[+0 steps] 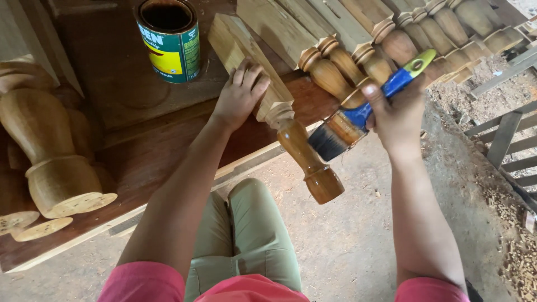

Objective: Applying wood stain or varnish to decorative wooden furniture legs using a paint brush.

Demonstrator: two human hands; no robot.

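My left hand (239, 94) lies flat on the square part of a turned wooden leg (302, 151), which rests on the dark bench (145, 151). The leg's rounded end juts over the bench edge and shines with dark wet stain. My right hand (398, 114) grips a paintbrush (358, 120) by its blue and green handle. The dark bristles point down-left and sit just right of the stained end, close to it; contact is unclear.
An open green and yellow can (170, 39) of dark liquid stands at the back of the bench. Several unstained turned legs (386, 45) lie in a row at the upper right. Larger turned pieces (50, 162) sit at left. Wood shavings (514, 246) cover the floor at right.
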